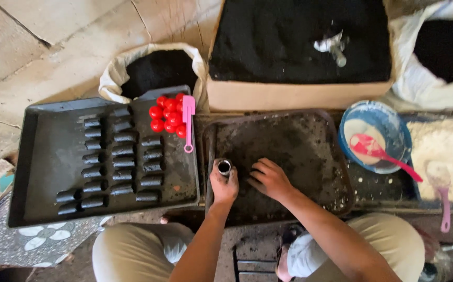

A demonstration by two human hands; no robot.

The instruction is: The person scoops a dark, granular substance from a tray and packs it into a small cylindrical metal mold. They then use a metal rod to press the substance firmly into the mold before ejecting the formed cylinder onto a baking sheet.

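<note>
Knees in tan trousers [132, 250] sat closest to the camera, and just above them the left hand [223, 185] was wrapped snugly around a small dark tube [224, 167], held upright with its open mouth facing up at the left edge of the grimy tray [310, 125]. At three o'clock from the tube, the right hand [269, 178] lay on the tray floor with fingers curled and loosely spread, holding nothing that I could make out. At nine o'clock sat a black tray [44, 156] carrying rows of finished dark cylinders [124, 162], with a cluster of red balls [167, 116] and a pink scoop [188, 120] at its upper right corner. At twelve o'clock stood a box of black powder [289, 42], flanked by a sack [156, 70] at eleven o'clock. At two o'clock a blue bowl [388, 122] held pale powder and a red spoon [378, 151]. As I judged it, the tube could tip and spill its fill if the grip slackened, since it stood close to the tray's rim; a careless elbow might also knock the neat rows out of line.
</note>
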